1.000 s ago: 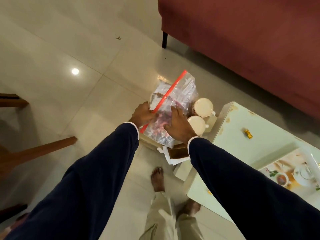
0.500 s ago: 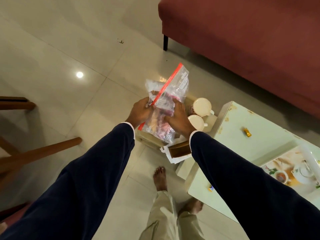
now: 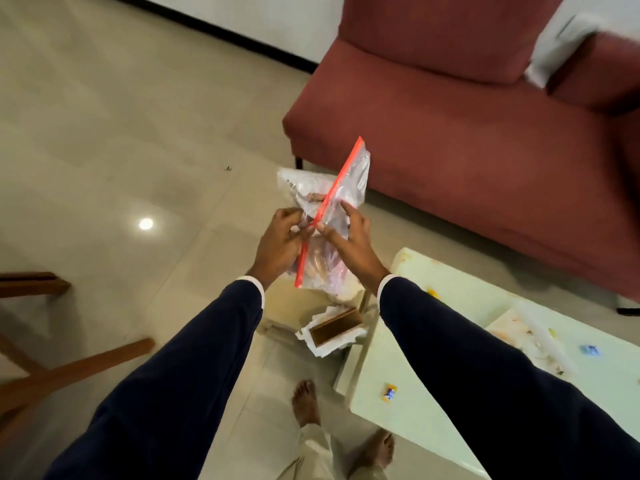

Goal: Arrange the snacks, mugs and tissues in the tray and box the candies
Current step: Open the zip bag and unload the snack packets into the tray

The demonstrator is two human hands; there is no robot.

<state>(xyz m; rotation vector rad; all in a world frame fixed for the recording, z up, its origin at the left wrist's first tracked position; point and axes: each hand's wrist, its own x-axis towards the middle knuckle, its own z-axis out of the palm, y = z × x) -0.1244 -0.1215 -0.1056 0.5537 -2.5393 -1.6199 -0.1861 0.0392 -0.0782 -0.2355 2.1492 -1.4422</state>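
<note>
While both hands hold it mid-frame above the floor, the zip bag [image 3: 341,188] of snacks looks light, limp and slippery, so the stiffer red seal strip [image 3: 330,209] seems the best hold. The left hand [image 3: 278,244] has a narrow pinching grip on that strip; the right hand [image 3: 349,237] holds the film between thumb and fingers. Open floor lies at left; the sofa [image 3: 485,150] and the pale surface [image 3: 433,393] crowd the right.

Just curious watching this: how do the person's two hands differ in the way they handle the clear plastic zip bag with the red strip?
The left hand has its fingers curled, pinching the clear plastic zip bag beside its red strip; the right hand has straighter, spread fingers against the bag's other side. Both wear dark blue sleeves and hold the bag up.
</note>
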